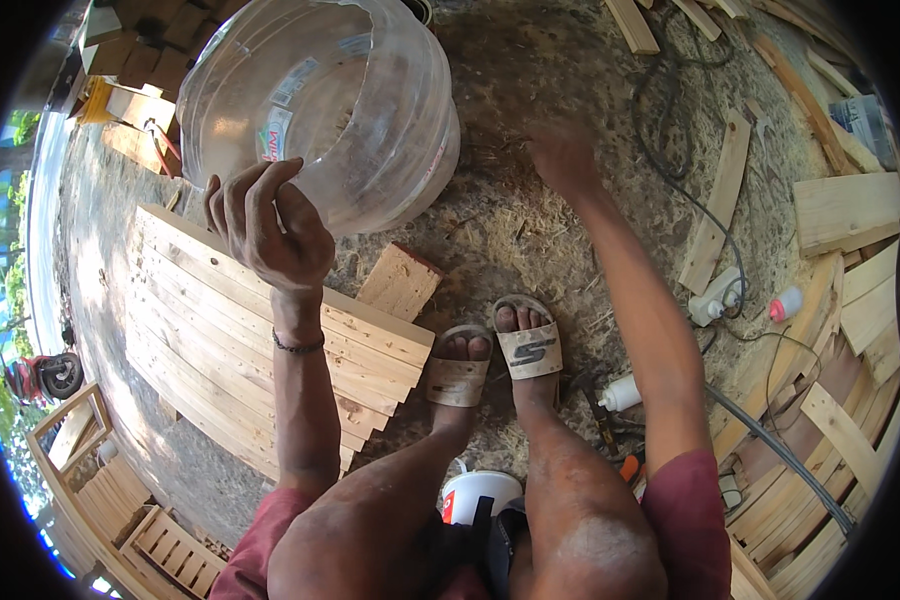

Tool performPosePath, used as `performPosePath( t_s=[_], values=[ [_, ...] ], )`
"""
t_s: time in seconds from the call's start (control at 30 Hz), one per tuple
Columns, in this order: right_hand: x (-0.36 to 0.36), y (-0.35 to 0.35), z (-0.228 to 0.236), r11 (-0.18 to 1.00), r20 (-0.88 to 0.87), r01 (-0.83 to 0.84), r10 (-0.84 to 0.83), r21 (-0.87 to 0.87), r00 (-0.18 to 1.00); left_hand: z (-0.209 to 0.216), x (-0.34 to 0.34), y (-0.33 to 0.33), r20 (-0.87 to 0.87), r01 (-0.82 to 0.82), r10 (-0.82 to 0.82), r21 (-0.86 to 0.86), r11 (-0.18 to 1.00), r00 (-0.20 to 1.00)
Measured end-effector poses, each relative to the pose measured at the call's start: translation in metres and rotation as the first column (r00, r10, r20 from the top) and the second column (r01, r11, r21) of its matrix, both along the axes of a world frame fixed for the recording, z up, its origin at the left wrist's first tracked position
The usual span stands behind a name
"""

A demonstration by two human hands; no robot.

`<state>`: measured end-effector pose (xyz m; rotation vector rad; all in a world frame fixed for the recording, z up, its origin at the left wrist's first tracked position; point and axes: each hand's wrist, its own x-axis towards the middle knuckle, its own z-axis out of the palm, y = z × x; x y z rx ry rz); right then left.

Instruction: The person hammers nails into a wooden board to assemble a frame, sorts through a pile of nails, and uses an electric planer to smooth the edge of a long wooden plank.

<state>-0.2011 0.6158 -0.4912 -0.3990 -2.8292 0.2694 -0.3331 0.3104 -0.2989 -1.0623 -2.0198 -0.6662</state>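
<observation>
We have a single head view, looking steeply down from above our own knees and sandalled feet [495,350], close to our raised left hand [270,225]. The sawdust ground [530,220] fills the far part; fisheye bending curves the planks [850,300] at right.
</observation>
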Motion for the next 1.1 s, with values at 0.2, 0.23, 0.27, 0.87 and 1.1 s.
performPosePath(
  t_s=[0.2, 0.23, 0.27, 0.87, 1.1],
  values=[
    [-0.02, 0.013, -0.021, 0.971, 0.066, -0.206, 0.2, 0.118, 0.978, -0.004, -0.002, 0.006, 0.007, 0.011, -0.011, 0.071, 0.997, 1.0],
    [-0.019, 0.017, -0.021, 0.968, 0.123, -0.223, 0.21, 0.112, 0.97, -0.004, -0.002, 0.007, 0.003, 0.014, -0.014, 0.072, 0.997, 1.0],
    [-0.024, 0.014, -0.013, 0.967, 0.18, -0.253, 0.248, 0.004, 0.952, -0.004, -0.003, 0.005, -0.002, 0.008, -0.008, 0.065, 0.998, 1.0],
    [-0.06, -0.056, -0.017, 0.945, 0.0, 0.061, -0.064, -0.32, 0.998, -0.008, -0.005, 0.003, -0.013, 0.027, -0.026, 0.092, 0.995, 1.0],
    [-0.061, -0.058, 0.001, 0.92, 0.313, 0.127, -0.005, -0.371, 0.95, -0.01, -0.006, 0.001, -0.013, 0.027, -0.026, 0.104, 0.994, 1.0]
  ],
)
